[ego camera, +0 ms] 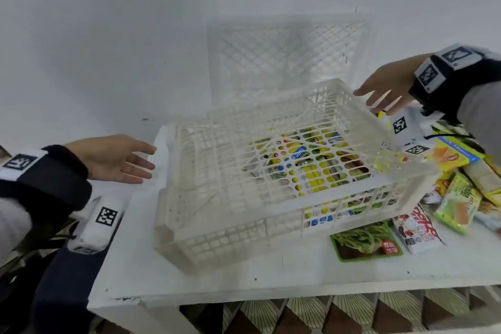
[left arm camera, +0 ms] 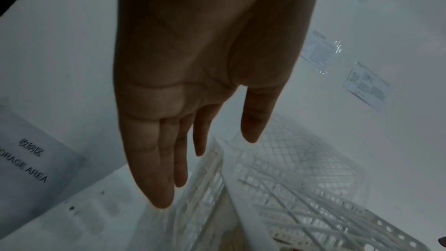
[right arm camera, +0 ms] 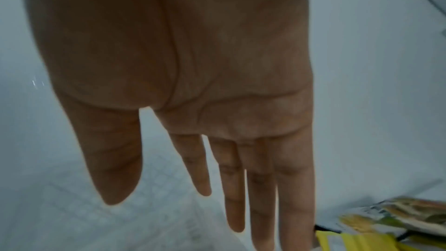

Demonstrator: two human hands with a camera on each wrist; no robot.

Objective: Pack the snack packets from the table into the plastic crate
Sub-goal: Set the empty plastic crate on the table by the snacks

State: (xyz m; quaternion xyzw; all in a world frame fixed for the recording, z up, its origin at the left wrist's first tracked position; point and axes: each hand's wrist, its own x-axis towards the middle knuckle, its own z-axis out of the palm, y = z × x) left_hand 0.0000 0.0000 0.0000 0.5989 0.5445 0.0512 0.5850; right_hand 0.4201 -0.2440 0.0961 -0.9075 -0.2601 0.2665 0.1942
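Observation:
The white plastic crate [ego camera: 217, 198] lies upside down and tilted on the table, its right side propped on snack packets [ego camera: 306, 160] that show through its lattice bottom. More packets lie loose at the right: a green one [ego camera: 366, 241], a red-and-white one [ego camera: 417, 230] and a yellow-green pile [ego camera: 461, 198]. My left hand [ego camera: 151, 161] is open, fingers straight, just off the crate's left rim [left arm camera: 217, 169]. My right hand [ego camera: 364, 97] is open above the crate's far right corner, holding nothing. In the right wrist view packets [right arm camera: 398, 215] lie beyond the fingers [right arm camera: 294, 207].
The white table [ego camera: 244, 279] stands against a glossy white wall that mirrors the crate [ego camera: 287, 57]. Its front edge runs low in the head view, above a patterned floor [ego camera: 325, 314]. A "STORAGE AREA" sign [left arm camera: 29, 159] sits on the wall at the left.

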